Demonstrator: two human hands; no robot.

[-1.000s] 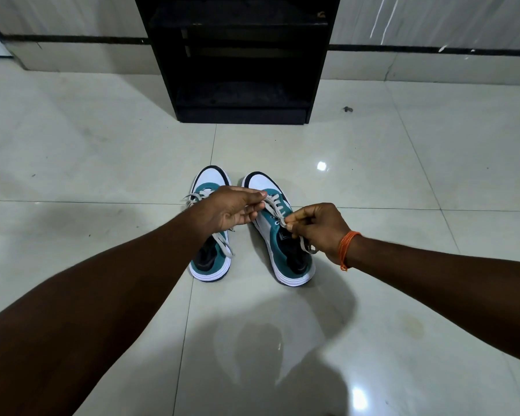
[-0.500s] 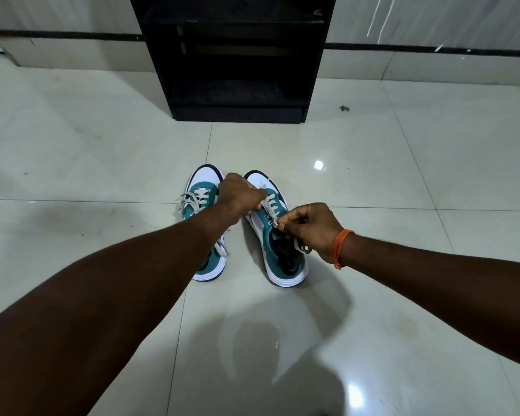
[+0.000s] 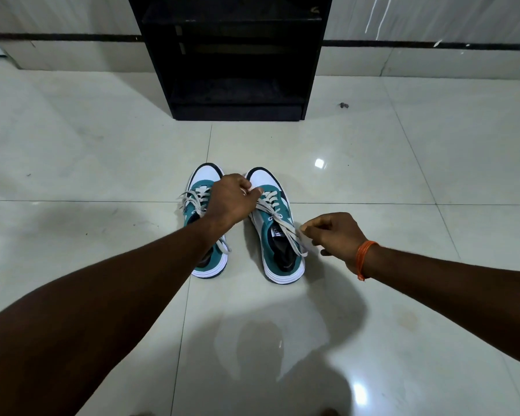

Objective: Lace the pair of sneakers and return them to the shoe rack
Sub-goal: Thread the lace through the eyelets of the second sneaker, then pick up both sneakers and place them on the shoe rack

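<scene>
Tiled floor (image 3: 102, 151), two sneakers (image 3: 278, 235), one rack (image 3: 237, 61)

Two teal-and-white sneakers, left sneaker (image 3: 208, 223) and right sneaker (image 3: 278, 235), stand side by side on tiled floor (image 3: 102, 160) before black shoe rack (image 3: 237, 55). Left hand (image 3: 230, 198) and right hand (image 3: 335, 235) each pinch the right sneaker's lace (image 3: 285, 223).

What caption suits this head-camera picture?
Both hands, left hand and right hand, pull laces on the right-side sneaker before a black shoe rack.
</scene>
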